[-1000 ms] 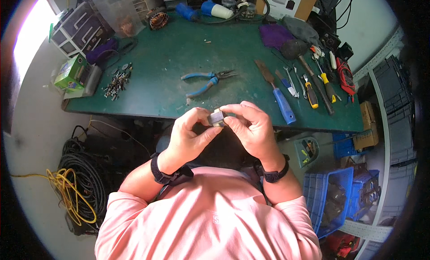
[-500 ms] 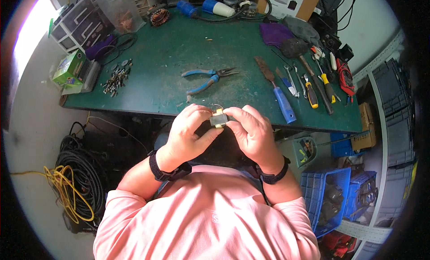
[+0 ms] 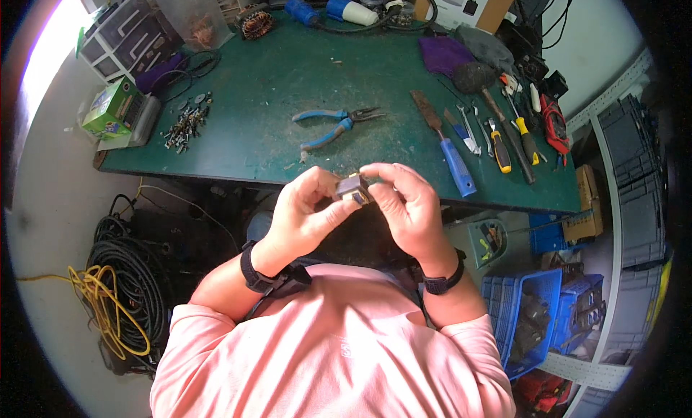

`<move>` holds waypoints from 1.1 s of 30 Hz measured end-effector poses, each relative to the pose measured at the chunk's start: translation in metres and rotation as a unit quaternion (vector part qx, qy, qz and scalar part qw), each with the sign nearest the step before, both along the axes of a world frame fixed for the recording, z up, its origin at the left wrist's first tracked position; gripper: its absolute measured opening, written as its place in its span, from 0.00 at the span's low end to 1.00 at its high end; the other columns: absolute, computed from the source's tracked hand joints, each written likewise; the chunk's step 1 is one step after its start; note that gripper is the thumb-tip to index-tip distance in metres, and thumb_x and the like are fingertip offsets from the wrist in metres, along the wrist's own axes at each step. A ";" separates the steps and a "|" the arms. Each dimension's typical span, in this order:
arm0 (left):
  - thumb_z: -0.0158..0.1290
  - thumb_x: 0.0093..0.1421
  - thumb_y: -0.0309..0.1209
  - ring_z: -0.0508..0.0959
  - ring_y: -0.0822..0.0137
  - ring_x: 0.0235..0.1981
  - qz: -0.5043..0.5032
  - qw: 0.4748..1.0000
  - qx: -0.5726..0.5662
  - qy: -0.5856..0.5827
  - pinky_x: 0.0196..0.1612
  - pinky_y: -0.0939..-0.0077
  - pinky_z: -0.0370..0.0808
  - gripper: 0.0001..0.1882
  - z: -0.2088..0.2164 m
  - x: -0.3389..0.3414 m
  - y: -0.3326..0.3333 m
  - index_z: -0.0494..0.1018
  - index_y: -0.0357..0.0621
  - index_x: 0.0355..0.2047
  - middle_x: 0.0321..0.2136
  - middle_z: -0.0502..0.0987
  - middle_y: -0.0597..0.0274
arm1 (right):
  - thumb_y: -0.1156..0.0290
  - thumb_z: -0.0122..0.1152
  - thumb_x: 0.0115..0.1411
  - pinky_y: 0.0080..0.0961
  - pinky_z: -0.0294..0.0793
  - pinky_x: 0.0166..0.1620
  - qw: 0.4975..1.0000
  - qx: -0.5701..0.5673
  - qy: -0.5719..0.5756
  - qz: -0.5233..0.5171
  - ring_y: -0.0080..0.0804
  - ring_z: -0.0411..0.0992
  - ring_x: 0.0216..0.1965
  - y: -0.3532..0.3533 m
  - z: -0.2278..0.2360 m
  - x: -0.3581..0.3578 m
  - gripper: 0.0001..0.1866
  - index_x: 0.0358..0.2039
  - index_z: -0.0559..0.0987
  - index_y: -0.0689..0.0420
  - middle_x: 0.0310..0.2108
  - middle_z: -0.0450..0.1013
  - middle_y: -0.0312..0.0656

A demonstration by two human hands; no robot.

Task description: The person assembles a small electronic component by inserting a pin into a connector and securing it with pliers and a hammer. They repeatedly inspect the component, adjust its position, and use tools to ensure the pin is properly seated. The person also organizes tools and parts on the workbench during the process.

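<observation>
A small transformer (image 3: 351, 187), with a grey metal core and yellow wrapping, is held up at the bench's front edge. My left hand (image 3: 303, 209) pinches it from the left, the thumb along its lower side. Fingers of my right hand (image 3: 409, 209) close on its right side, index finger at the top and thumb lower down. Fingertips hide parts of it. Beyond my hands, long-nose pliers (image 3: 349, 122) with blue grips lie spread on the green bench (image 3: 245, 108).
Right on the bench are a blue-handled scraper (image 3: 454, 162), a yellow-black screwdriver (image 3: 501, 153), a mallet (image 3: 476, 78) and a red meter (image 3: 555, 126). Loose screws (image 3: 186, 128) and a green box (image 3: 112, 115) sit left. Coiled black cable (image 3: 119, 263) and blue crates (image 3: 530, 317) flank me below.
The transformer has turned in my fingers, now showing another side and a tilted end. My fingers have shifted their hold slightly. The tools on the bench stay put.
</observation>
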State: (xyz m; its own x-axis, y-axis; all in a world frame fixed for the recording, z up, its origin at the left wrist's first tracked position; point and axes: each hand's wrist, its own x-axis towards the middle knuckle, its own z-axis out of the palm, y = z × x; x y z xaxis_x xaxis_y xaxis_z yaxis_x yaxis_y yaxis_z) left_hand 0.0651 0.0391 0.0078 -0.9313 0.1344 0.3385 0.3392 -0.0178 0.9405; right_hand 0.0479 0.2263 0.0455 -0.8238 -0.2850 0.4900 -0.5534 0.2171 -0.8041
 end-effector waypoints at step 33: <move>0.42 0.69 0.42 0.79 0.57 0.34 -0.268 0.773 0.459 -0.346 0.41 0.65 0.75 0.19 -0.023 -0.004 0.012 0.71 0.39 0.46 0.34 0.79 0.54 | 0.73 0.64 0.60 0.15 0.61 0.22 0.990 -0.085 -0.113 -0.011 0.13 0.61 0.20 0.002 -0.021 -0.004 0.07 0.34 0.78 0.64 0.26 0.70 0.35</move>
